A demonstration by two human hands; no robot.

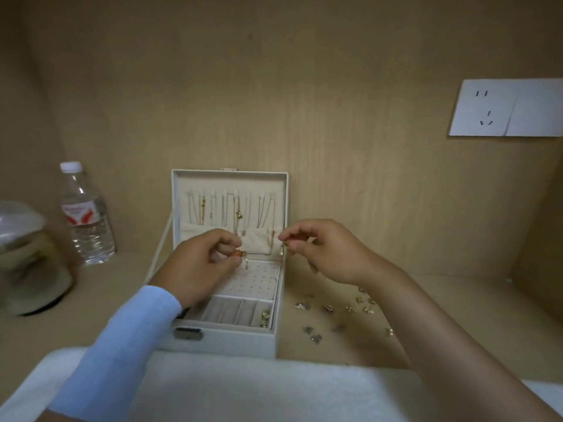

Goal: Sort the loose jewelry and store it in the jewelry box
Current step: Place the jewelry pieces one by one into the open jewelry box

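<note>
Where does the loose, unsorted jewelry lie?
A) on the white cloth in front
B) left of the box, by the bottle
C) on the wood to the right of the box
C: the small pieces lie scattered on the wood right of the open box.

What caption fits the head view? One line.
Left hand pinches an amber piece, right hand a gold earring, over the open jewelry box; loose jewelry scattered to its right.

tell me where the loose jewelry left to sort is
In the head view, the loose jewelry lies scattered on the wooden surface to the right of the open jewelry box, beyond the white cloth.
</note>
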